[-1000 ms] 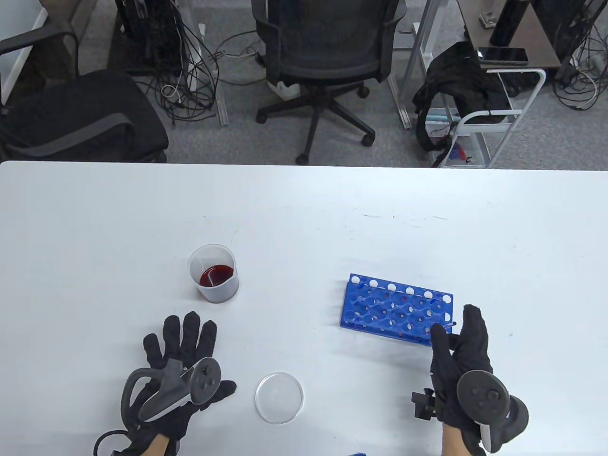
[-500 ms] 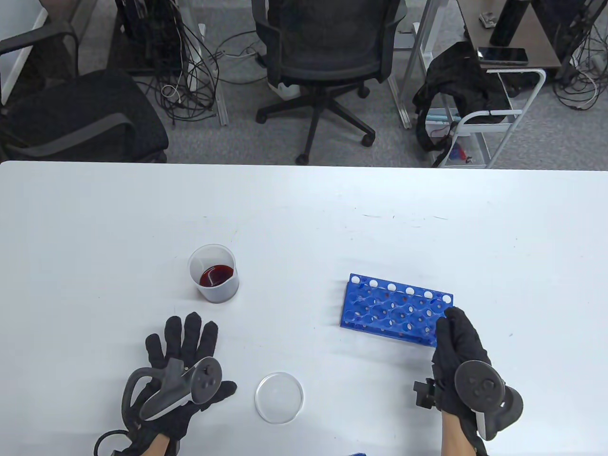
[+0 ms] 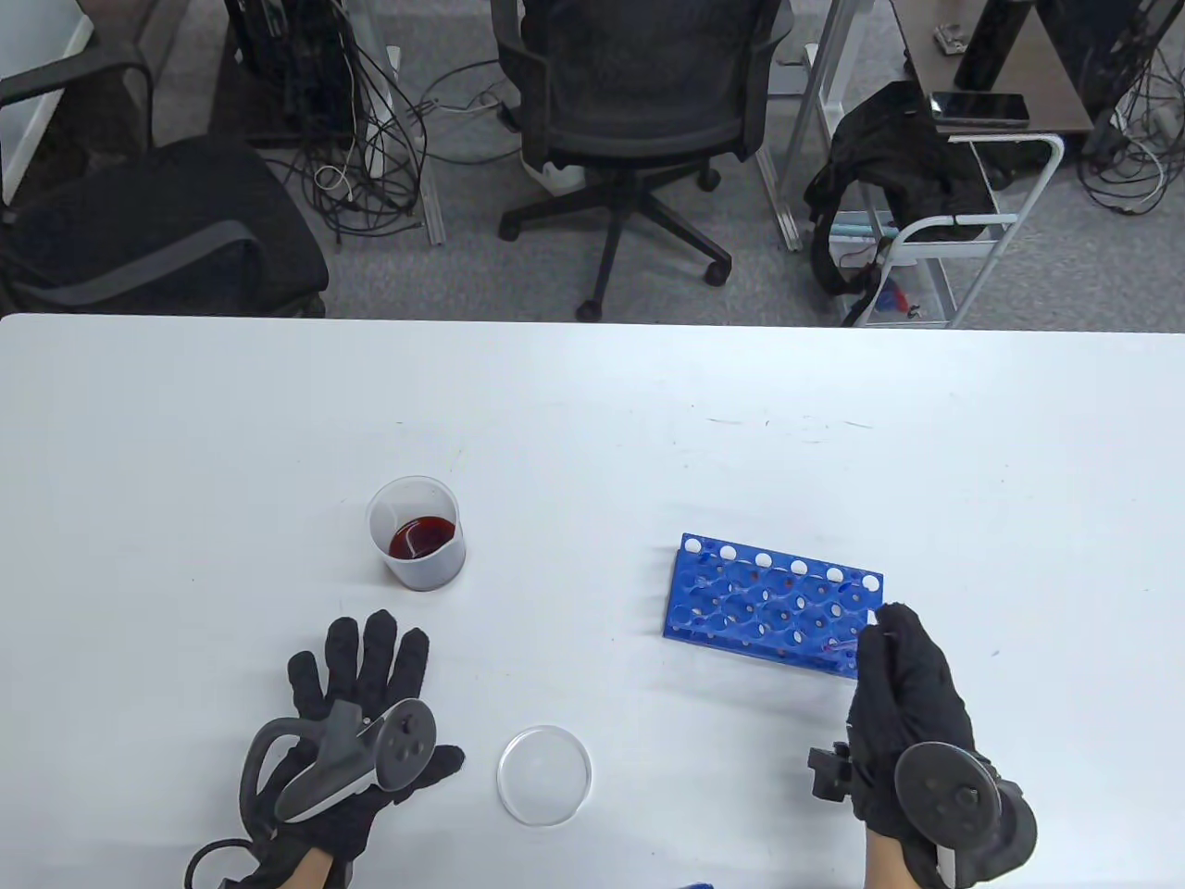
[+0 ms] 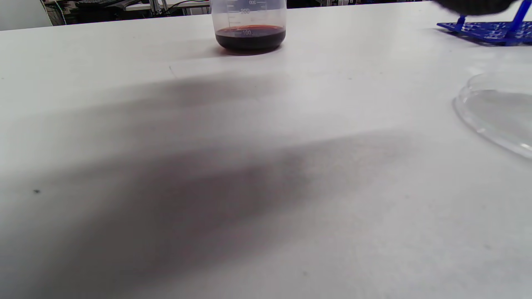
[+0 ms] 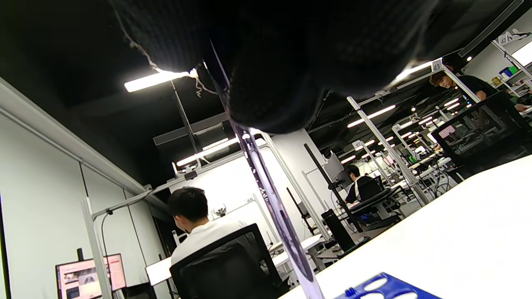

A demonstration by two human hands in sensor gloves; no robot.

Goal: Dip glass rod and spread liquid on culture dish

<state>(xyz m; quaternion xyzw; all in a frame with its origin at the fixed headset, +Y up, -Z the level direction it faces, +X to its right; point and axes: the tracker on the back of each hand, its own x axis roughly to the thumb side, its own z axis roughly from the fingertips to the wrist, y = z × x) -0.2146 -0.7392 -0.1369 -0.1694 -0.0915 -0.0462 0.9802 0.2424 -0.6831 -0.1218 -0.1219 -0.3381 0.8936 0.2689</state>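
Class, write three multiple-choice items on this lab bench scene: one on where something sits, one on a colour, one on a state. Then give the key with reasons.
1. The dish lies
A. between the hands
B. inside the rack
C. behind the beaker

2. The rack is
A. red
B. blue
C. green

3. The right hand
A. lies flat, empty
B. grips the beaker
C. holds the glass rod

Key:
1 A, it sits between the left hand and the right hand.
2 B, plainly blue.
3 C, in the right wrist view the rod runs out from under the fingers; the beaker stands untouched.

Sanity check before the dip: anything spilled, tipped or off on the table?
Nothing stands out. The beaker stands upright with its red liquid inside, the culture dish looks dry, and the blue rack sits flat. The right hand holds the glass rod.
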